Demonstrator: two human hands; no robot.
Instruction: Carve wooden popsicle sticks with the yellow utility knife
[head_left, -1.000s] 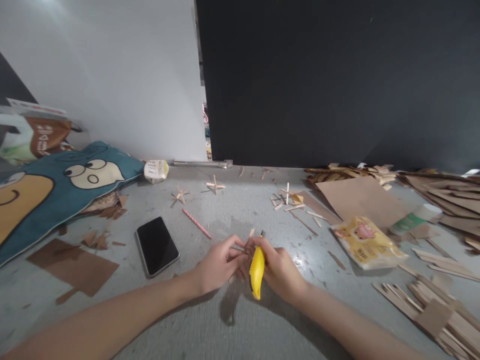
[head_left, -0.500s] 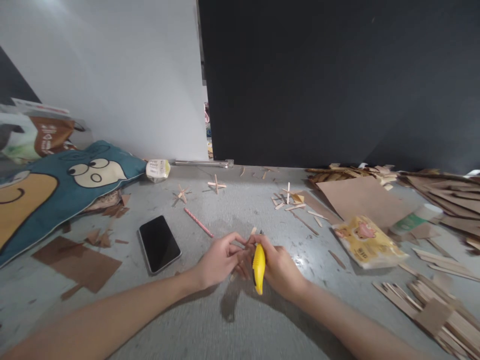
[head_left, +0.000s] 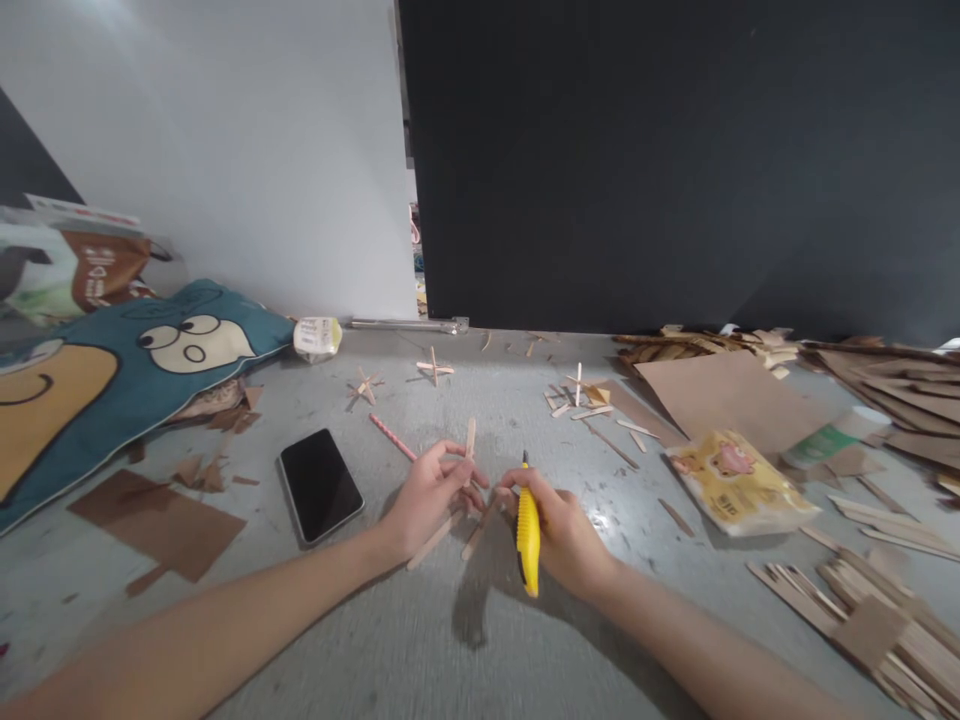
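Observation:
My left hand [head_left: 431, 495] is closed in a pinch on thin wooden sticks. One wooden stick [head_left: 470, 436] points up past the fingertips, and another [head_left: 433, 543] slants down to the lower left below the hand. A third short stick [head_left: 472, 540] lies between both hands, close to my right fingertips; I cannot tell if they touch it. My right hand [head_left: 559, 525] is wrapped round a yellow utility knife [head_left: 529, 535] with a ribbed handle, its dark tip pointing away from me. The fingers partly hide where the sticks meet.
Star-shaped stick pieces [head_left: 364, 387] and small sticks stand at the back. A phone [head_left: 321, 485] and striped pink straw [head_left: 391, 436] lie left, near a blue cushion [head_left: 142, 370]. Right are a yellow packet [head_left: 739, 485], a white-green bottle [head_left: 836, 437] and stick bundles [head_left: 870, 630].
My hands have drawn slightly apart. The left has moved a little left with the sticks, which show more now; the knife has shifted slightly right.

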